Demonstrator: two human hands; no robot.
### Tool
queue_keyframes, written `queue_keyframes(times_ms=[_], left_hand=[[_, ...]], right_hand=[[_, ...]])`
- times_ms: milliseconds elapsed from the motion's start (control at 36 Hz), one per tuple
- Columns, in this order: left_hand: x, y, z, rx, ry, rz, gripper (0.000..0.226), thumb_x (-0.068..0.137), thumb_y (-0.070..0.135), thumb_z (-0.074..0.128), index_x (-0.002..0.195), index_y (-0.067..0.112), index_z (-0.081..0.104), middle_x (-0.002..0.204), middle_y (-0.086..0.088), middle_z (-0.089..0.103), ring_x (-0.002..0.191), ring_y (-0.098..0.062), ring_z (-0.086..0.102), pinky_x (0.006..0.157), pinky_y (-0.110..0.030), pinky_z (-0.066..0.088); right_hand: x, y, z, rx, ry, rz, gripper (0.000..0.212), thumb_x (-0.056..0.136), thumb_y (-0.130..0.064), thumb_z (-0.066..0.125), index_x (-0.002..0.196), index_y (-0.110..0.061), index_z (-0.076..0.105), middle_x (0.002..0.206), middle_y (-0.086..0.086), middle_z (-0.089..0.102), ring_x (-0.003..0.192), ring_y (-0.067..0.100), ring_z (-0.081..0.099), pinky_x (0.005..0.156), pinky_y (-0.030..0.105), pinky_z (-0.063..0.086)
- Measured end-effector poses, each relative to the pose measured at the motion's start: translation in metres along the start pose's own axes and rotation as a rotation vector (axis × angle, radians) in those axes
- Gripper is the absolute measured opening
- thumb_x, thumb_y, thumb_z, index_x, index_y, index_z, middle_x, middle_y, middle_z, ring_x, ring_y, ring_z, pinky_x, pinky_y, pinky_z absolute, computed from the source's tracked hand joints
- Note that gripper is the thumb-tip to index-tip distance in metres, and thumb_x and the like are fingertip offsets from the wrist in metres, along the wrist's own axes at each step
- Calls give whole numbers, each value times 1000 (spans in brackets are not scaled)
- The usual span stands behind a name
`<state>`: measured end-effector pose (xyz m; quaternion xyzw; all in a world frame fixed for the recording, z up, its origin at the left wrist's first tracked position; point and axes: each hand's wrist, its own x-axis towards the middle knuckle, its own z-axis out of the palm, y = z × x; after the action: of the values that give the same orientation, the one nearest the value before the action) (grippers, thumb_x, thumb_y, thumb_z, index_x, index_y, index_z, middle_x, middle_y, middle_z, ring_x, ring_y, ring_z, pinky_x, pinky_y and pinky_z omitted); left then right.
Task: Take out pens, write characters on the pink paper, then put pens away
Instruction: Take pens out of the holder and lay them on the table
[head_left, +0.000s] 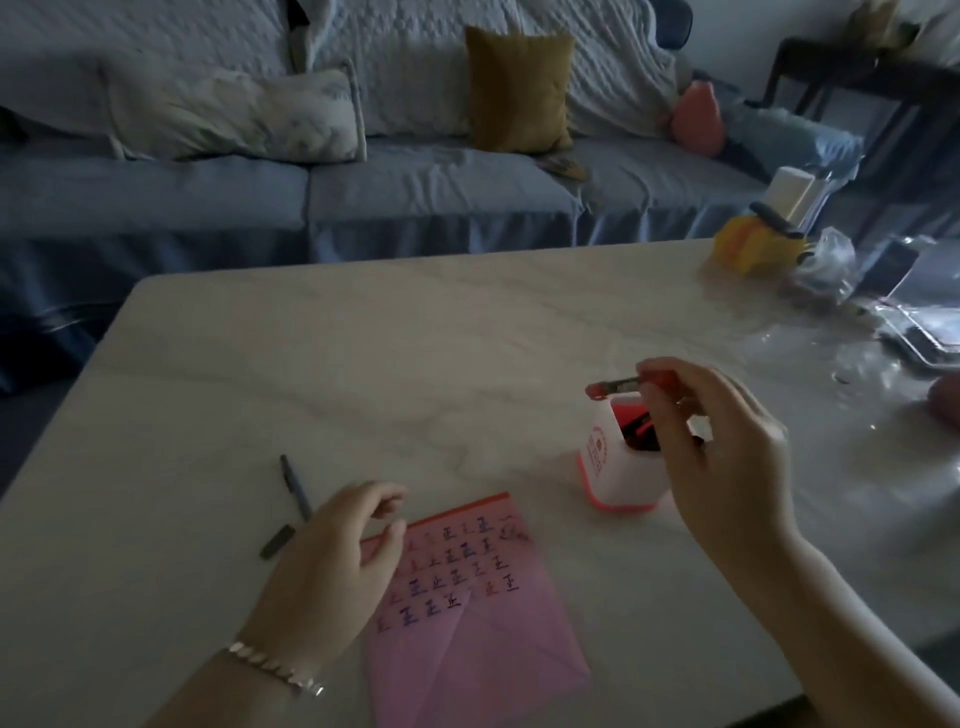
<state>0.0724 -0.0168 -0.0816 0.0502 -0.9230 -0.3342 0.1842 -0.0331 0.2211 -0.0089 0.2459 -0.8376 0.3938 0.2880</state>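
A blue-covered sofa (415, 192) fills the upper part of the frame, with a quilted pale throw over its back. Below it a white marble-pattern table (363, 364) takes up the middle and the bottom. On the sofa a white patterned pillow (234, 114) lies at the upper left, and a mustard cushion (519, 88) stands upright at the upper centre.

The pink paper (483, 639) lies flat on the table at the lower centre, turned cornerwise, with rows of small written characters over its upper half. The left hand (332, 566) rests at the paper's left edge; its fingers are loosely curled and apart, gripping nothing. The right hand (727, 457) is raised at the centre right, its thumb and fingertips pinching a red pen (613, 387), which lies nearly level and points toward the left of the frame.

Just under that pen stands a white and red pen holder (618, 478), upright on the table beside the paper's upper right corner; dark pens show inside it. A yellow holder (748, 244) sits at the table's far right edge, with crumpled clear plastic (831, 270) beside it.

A dark pen (295, 486) lies on the table at the left. Its near end meets the left hand; whether they touch is unclear. A dark pen cap (278, 540) lies just below it. A silver bracelet (275, 670) circles the left wrist.
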Motion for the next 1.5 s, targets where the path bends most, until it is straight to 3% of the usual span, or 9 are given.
queue_keyframes(times_ms=[194,306,611,722,861,1111,1333,1444,1500], left_hand=[[2,32,2,10,-8,159,49,90,45,31,129,15,37,122,10,44,118,-6,41,102,-21,32],[-5,34,3,65,-100,138,43,92,43,26,118,18,48,101,4,60,87,-13,59,70,-24,50],[-30,13,-1,-33,-180,10,52,85,54,10,106,28,49,93,11,58,84,-5,54,72,-26,46],[-34,19,-3,-86,-157,31,17,94,39,27,103,44,41,84,35,49,80,18,50,68,0,36],[-40,14,0,-88,-137,61,33,90,47,22,109,36,47,92,8,68,77,-9,62,65,-26,47],[-42,11,-7,-110,-197,30,39,88,52,27,105,33,55,54,21,54,48,1,50,46,-8,32],[-38,14,-24,-321,-335,-88,12,86,44,41,88,55,47,62,29,59,52,7,51,54,-6,34],[-33,5,-29,-346,-356,-122,21,88,51,40,106,53,50,86,23,67,76,9,60,70,-14,46],[-33,-2,-33,-216,-314,-102,29,82,63,28,105,51,40,71,13,62,60,4,56,55,-12,40]], right_hand=[[-19,-52,28,771,-43,503,9,88,-4,53,89,-8,61,75,-5,72,62,9,66,58,17,52],[-41,-68,51,954,-106,774,12,86,-6,52,88,-8,64,68,2,69,58,9,64,56,17,53],[-71,-86,88,809,-436,800,9,83,-4,60,85,-9,68,67,2,71,62,12,65,60,18,53],[-80,-89,89,781,-394,728,14,84,-4,58,79,-14,66,63,-5,68,58,7,61,57,16,49],[-87,-90,91,788,-359,699,19,85,-4,56,71,-14,63,58,-3,64,55,9,56,56,21,46],[-95,-85,93,919,-391,699,14,74,-18,56,71,-6,60,54,0,61,52,6,53,52,17,45],[-98,-79,99,1026,-437,682,12,75,-15,54,72,-8,63,62,4,63,59,13,56,56,20,47],[-90,-84,103,1000,-445,616,8,79,-13,57,76,-8,63,66,2,65,64,13,59,60,20,49],[-78,-87,106,1018,-407,626,8,86,-7,54,82,-4,60,69,-1,67,65,11,61,59,19,50]])
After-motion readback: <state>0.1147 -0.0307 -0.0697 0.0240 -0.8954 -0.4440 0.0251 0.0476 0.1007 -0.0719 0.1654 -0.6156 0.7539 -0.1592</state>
